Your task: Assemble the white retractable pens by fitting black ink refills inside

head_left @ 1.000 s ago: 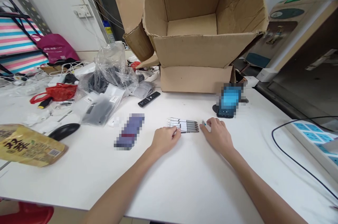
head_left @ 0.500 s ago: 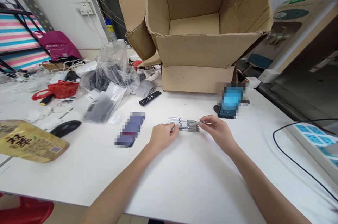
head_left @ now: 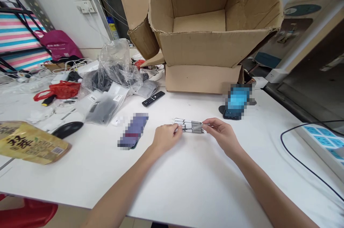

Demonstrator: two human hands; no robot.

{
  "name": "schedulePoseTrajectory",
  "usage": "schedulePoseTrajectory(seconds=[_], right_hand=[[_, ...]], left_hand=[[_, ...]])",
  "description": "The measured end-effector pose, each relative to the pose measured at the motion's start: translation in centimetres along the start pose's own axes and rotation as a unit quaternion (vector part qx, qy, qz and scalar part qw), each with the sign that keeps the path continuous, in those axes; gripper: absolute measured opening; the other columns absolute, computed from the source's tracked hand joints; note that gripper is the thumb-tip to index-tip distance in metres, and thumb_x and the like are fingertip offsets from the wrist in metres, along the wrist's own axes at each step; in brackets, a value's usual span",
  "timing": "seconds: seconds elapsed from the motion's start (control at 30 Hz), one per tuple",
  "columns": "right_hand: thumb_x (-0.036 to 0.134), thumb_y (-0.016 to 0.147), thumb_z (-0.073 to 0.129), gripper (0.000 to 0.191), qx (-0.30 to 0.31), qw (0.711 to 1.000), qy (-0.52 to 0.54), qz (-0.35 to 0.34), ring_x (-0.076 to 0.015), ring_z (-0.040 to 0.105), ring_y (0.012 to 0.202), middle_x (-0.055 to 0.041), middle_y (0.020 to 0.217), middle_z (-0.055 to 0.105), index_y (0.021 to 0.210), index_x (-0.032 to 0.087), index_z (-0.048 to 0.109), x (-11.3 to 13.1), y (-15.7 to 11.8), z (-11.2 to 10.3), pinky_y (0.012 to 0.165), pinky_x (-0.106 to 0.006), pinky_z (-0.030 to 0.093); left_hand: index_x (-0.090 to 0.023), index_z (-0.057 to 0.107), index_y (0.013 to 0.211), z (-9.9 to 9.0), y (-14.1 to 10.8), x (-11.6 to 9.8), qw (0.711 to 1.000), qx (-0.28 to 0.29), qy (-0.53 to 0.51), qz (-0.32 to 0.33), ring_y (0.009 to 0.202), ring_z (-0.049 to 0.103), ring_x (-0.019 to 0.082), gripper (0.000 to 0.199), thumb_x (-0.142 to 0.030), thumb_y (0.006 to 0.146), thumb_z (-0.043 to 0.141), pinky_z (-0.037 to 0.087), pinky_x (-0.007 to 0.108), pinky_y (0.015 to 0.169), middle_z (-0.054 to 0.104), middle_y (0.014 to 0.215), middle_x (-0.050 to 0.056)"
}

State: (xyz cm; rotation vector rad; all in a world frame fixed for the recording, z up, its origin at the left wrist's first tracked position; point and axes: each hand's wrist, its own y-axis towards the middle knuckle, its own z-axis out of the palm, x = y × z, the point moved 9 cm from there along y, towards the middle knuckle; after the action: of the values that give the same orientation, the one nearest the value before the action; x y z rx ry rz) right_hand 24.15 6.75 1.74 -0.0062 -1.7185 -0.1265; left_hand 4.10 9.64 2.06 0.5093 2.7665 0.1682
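Head view, looking down on two bare hands working close together near the middle of a white table (head_left: pixel 204 185). The left hand (head_left: pixel 166 137) is closed around one end of a small bundle of slim grey-and-white pens (head_left: pixel 191 126), while the right hand (head_left: pixel 223 136) holds the far end in a narrow pinch between thumb and fingertips. The pens lie roughly side by side between the hands; whether they clear the tabletop is hard to tell. A bundle this loose handles best with even pressure at both ends, since a slack grip on either side could let the pens fan out or slip. Just past the right hand sits a pixelated blue-and-black object (head_left: pixel 236 102), perhaps a phone, and left of the left hand lies a blurred purple item (head_left: pixel 133 131). Farther off stand an open cardboard box (head_left: pixel 201 79) and a black remote control (head_left: pixel 153 98) — beside them, a clear plastic bag (head_left: pixel 115 66) and a black computer mouse (head_left: pixel 67 129). A yellow printed bag (head_left: pixel 32 142) lies at the left edge, and a power strip (head_left: pixel 322 142) at the right.
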Motion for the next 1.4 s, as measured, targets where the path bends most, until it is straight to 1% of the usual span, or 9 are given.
schedulePoseTrajectory(seconds=[0.3,0.43,0.57,0.73,0.9,1.1,1.27,1.33,1.4], right_hand=[[0.043,0.082,0.064,0.027,0.073,0.994,-0.08,-0.006,-0.0204,0.065,0.087,-0.0041,0.092,0.07,0.099,0.022,0.069,-0.5,-1.1,3.3,0.081,-0.034,0.049],[0.042,0.085,0.06,0.024,0.06,0.991,-0.123,-0.002,-0.0201,0.066,0.084,-0.0027,0.084,0.071,0.097,0.022,0.068,-0.5,-1.3,3.2,0.078,-0.032,0.049],[0.042,0.088,0.054,0.023,0.058,0.983,-0.172,-0.031,-0.0186,0.064,0.076,-0.0013,0.078,0.069,0.093,0.023,0.066,-0.2,-1.1,3.0,0.069,-0.029,0.047],[0.046,0.094,0.041,0.039,0.041,0.964,-0.255,-0.065,-0.0159,0.055,0.06,-0.0014,0.067,0.064,0.068,0.022,0.056,-0.2,-1.3,3.4,0.057,-0.026,0.038],[0.053,0.095,0.035,0.056,0.049,0.953,-0.295,-0.046,-0.0114,0.034,0.046,0.0036,0.045,0.038,0.049,0.021,0.035,-0.5,-1.4,3.5,0.05,-0.026,0.027],[0.047,0.091,0.047,0.029,0.096,0.96,-0.246,-0.094,-0.014,0.048,0.06,0.0014,0.069,0.058,0.08,0.022,0.058,0.7,-1.6,4.3,0.055,-0.025,0.034],[0.051,0.096,0.034,0.056,0.075,0.952,-0.292,-0.049,-0.0107,0.029,0.046,0.0043,0.046,0.033,0.048,0.021,0.039,-0.4,-1.5,3.8,0.048,-0.026,0.024],[0.051,0.095,0.036,0.053,0.088,0.955,-0.278,-0.063,-0.011,0.034,0.047,0.0042,0.047,0.038,0.053,0.021,0.047,0.0,-1.5,4.0,0.048,-0.026,0.026],[0.049,0.093,0.043,0.038,0.106,0.958,-0.251,-0.091,-0.0127,0.045,0.054,0.0025,0.06,0.054,0.072,0.022,0.059,0.7,-1.7,4.3,0.051,-0.025,0.033]], left_hand=[[-0.024,0.061,0.081,0.9,-0.7,-1.8,0.997,0.02,-0.017,0.067,0.068,0.065,0.018,0.043,-0.044,0.098,0.027,0.035,0.027,0.057,0.07,0.072,0.0],[-0.026,0.059,0.102,1.7,-1.0,-2.5,0.995,0.038,-0.028,0.091,0.071,0.066,0.019,0.038,-0.057,0.092,0.038,0.04,0.026,0.059,0.07,0.074,-0.002],[-0.033,0.054,0.115,1.8,-1.1,-2.9,0.992,0.053,-0.037,0.112,0.071,0.067,0.017,0.036,-0.056,0.095,0.034,0.041,0.025,0.059,0.071,0.079,-0.004],[-0.035,0.053,0.118,2.0,-1.4,-3.4,0.988,0.073,-0.017,0.136,0.069,0.066,0.017,0.036,-0.054,0.096,0.033,0.039,0.024,0.057,0.07,0.076,-0.005],[-0.033,0.059,0.106,2.1,-1.6,-3.9,0.984,0.072,-0.003,0.161,0.076,0.066,0.016,0.037,-0.049,0.099,0.026,0.039,0.024,0.058,0.071,0.086,-0.005],[-0.029,0.06,0.098,2.1,-1.3,-3.1,0.988,0.091,-0.01,0.127,0.068,0.065,0.017,0.045,-0.046,0.1,0.019,0.038,0.025,0.056,0.071,0.077,-0.002],[-0.034,0.058,0.11,2.3,-1.6,-3.9,0.98,0.11,-0.041,0.163,0.076,0.066,0.017,0.035,-0.054,0.095,0.034,0.041,0.025,0.06,0.073,0.087,-0.004],[-0.033,0.059,0.108,2.2,-1.6,-3.9,0.98,0.103,-0.042,0.164,0.08,0.067,0.017,0.036,-0.049,0.098,0.029,0.042,0.024,0.062,0.073,0.093,-0.004],[-0.031,0.06,0.104,2.2,-1.5,-3.5,0.983,0.103,-0.038,0.147,0.078,0.067,0.016,0.042,-0.045,0.1,0.021,0.042,0.025,0.061,0.073,0.09,-0.003]])
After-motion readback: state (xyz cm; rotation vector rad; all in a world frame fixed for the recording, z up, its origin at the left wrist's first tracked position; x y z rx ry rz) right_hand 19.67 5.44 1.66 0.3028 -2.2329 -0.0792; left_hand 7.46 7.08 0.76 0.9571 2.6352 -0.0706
